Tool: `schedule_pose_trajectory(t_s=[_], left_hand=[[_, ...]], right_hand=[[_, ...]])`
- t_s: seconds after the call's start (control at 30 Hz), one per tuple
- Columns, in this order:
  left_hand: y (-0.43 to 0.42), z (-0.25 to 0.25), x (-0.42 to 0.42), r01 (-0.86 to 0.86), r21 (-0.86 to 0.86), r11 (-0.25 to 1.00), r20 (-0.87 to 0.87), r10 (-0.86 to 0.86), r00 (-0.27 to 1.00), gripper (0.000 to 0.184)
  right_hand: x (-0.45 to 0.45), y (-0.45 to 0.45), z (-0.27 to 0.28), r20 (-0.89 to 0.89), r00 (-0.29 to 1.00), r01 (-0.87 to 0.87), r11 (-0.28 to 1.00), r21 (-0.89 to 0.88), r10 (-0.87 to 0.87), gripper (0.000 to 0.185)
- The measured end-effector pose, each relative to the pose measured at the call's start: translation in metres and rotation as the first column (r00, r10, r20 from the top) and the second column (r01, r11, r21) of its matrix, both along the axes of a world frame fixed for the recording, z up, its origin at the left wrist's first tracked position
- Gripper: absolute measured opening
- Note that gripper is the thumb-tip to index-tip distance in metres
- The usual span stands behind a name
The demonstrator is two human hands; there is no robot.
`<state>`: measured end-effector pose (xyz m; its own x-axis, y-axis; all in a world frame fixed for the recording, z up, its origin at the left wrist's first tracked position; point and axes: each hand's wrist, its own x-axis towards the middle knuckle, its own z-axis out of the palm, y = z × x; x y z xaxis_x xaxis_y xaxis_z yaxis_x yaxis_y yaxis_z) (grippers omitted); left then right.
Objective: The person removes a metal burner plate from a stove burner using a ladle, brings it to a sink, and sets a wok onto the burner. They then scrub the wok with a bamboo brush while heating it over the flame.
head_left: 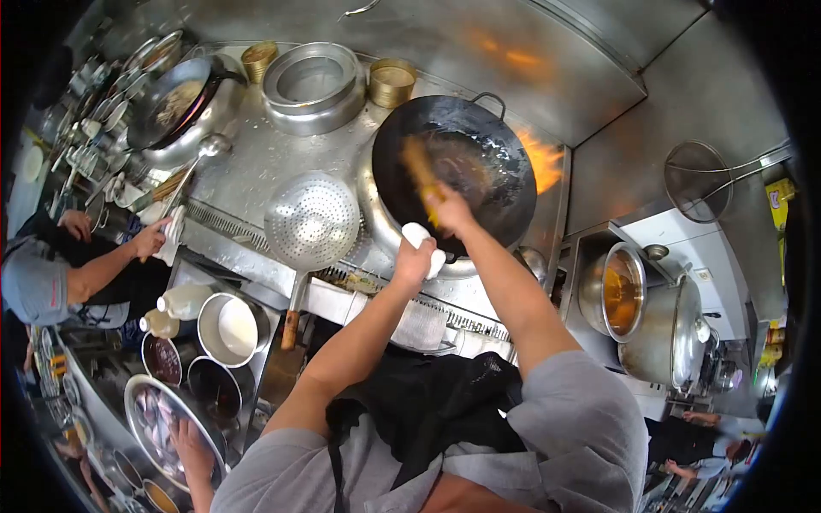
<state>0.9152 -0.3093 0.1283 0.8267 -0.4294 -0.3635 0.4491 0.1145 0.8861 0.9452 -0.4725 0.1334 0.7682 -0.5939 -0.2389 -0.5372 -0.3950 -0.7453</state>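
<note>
A large black wok [398, 137] sits tilted on a burner, its inside wet and shiny. My left hand [414, 258] is closed around a folded white cloth [419, 232] at the wok's near rim; whatever the cloth covers is hidden. In my right hand [450, 210] is a bamboo wok brush [416, 161], blurred by motion, with its head inside the wok. Flames [542, 161] rise beside the wok's right edge. Left of the wok lies a perforated metal strainer [311, 221] with a wooden handle.
Behind stand a metal ring pot [314, 81] and two tins, one a gold tin [392, 83]. Steel pots, one a lidded pot [663, 338], stand right. A co-worker [51, 278] holds a ladle at left. Another person's hand [190, 449] reaches into a bowl [137, 402].
</note>
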Motion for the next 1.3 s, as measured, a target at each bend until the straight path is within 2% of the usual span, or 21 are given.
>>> schedule_pose_trajectory(t_s=[0.1, 0.13, 0.2, 0.27, 0.33, 0.4, 0.47, 0.5, 0.6, 0.67, 0.73, 0.8, 0.87, 0.93, 1.03, 1.1, 1.13, 1.17, 1.23, 1.27, 1.3], left_hand=[[0.002, 0.009, 0.003, 0.077, -0.025, 0.997, -0.006, -0.077, 0.997, 0.016], [0.001, 0.012, 0.001, 0.047, 0.012, 0.999, -0.014, -0.046, 0.999, 0.017], [-0.002, 0.007, -0.001, 0.020, 0.036, 0.999, -0.022, -0.019, 1.000, 0.017], [-0.006, -0.019, 0.002, 0.053, 0.090, 0.995, 0.019, -0.055, 0.998, 0.018], [-0.001, -0.014, 0.005, 0.098, 0.089, 0.991, -0.050, -0.094, 0.994, 0.022], [0.002, -0.018, 0.011, 0.178, 0.098, 0.979, -0.004, -0.179, 0.984, 0.027], [0.008, -0.021, 0.017, 0.241, 0.134, 0.961, -0.009, -0.242, 0.970, 0.032], [0.013, -0.011, 0.020, 0.305, 0.117, 0.945, 0.015, -0.309, 0.951, 0.035], [0.024, 0.004, 0.037, 0.439, 0.080, 0.895, 0.008, -0.441, 0.898, 0.043], [0.035, -0.016, 0.049, 0.573, 0.034, 0.819, -0.141, -0.563, 0.814, 0.053], [0.059, 0.012, 0.059, 0.576, -0.084, 0.813, -0.335, -0.568, 0.752, 0.053], [0.088, 0.003, 0.062, 0.547, -0.044, 0.836, -0.090, -0.549, 0.831, 0.052], [0.123, 0.001, 0.070, 0.575, 0.102, 0.812, 0.151, -0.584, 0.798, 0.056], [0.155, 0.010, 0.076, 0.592, 0.424, 0.685, 0.312, -0.725, 0.615, 0.067], [0.180, -0.033, 0.075, 0.624, 0.601, 0.499, 0.331, -0.866, 0.374, 0.078], [0.188, -0.066, 0.059, 0.561, 0.737, 0.376, 0.199, -0.914, 0.353, 0.079], [0.192, -0.072, 0.051, 0.470, 0.845, 0.254, 0.071, -0.926, 0.372, 0.081], [0.198, -0.074, 0.045, 0.471, 0.849, 0.238, 0.069, -0.935, 0.348, 0.081], [0.198, -0.076, 0.039, 0.371, 0.871, 0.321, 0.158, -0.899, 0.408, 0.087], [0.199, -0.073, 0.040, 0.378, 0.877, 0.296, 0.150, -0.916, 0.371, 0.087], [0.202, -0.064, 0.042, 0.416, 0.856, 0.307, 0.153, -0.919, 0.364, 0.089]], right_hand=[[-0.064, -0.034, 0.040, -0.149, 0.851, -0.522, 0.842, -0.136, 0.504, 0.055], [-0.084, -0.066, 0.079, -0.427, 0.805, -0.457, 0.890, -0.003, 0.412, 0.053], [-0.100, -0.159, 0.118, -0.700, 0.714, -0.466, 0.743, -0.481, -0.005, 0.048], [-0.083, -0.185, 0.171, -0.424, 0.779, 0.009, 0.684, -0.730, -0.462, 0.055], [-0.066, -0.196, 0.164, 0.108, 0.777, 0.558, 0.599, -0.574, -0.620, 0.055], [-0.037, -0.173, 0.117, 0.392, 0.730, 0.677, 0.515, -0.525, -0.560, 0.056], [-0.009, -0.144, 0.037, 0.156, 0.856, 0.484, 0.659, -0.576, -0.493, 0.053], [0.008, -0.102, 0.031, -0.273, 0.860, 0.397, 0.902, -0.171, -0.431, 0.048], [0.016, -0.003, -0.034, 0.158, 0.986, -0.019, 0.972, -0.234, 0.058, 0.047], [-0.020, 0.020, 0.063, -0.142, 0.973, -0.161, 0.978, 0.136, 0.180, 0.048], [-0.067, -0.063, 0.080, -0.359, 0.897, -0.243, 0.966, 0.092, 0.259, 0.051], [-0.102, -0.132, 0.132, -0.570, 0.773, -0.162, 0.782, -0.602, -0.279, 0.060], [-0.132, -0.167, 0.165, -0.303, 0.704, 0.259, 0.629, -0.733, -0.642, 0.057], [-0.162, -0.142, 0.205, 0.188, 0.676, 0.735, 0.629, -0.255, -0.713, 0.058], [-0.223, -0.105, 0.159, 0.406, 0.607, 0.771, 0.631, -0.091, -0.684, 0.060], [-0.280, -0.081, 0.062, 0.492, 0.709, 0.685, 0.659, -0.310, -0.506, 0.057], [-0.300, -0.044, 0.028, 0.277, 0.672, 0.705, 0.708, 0.045, -0.687, 0.059], [-0.317, -0.008, -0.018, 0.310, 0.749, 0.626, 0.779, -0.040, -0.586, 0.063], [-0.325, 0.071, -0.052, -0.293, 0.653, 0.664, 0.714, -0.221, -0.698, 0.066], [-0.338, 0.100, -0.092, -0.054, 0.693, 0.716, 0.680, 0.158, -0.718, 0.067], [-0.316, 0.134, -0.032, -0.158, 0.642, 0.744, 0.559, 0.367, -0.750, 0.068]])
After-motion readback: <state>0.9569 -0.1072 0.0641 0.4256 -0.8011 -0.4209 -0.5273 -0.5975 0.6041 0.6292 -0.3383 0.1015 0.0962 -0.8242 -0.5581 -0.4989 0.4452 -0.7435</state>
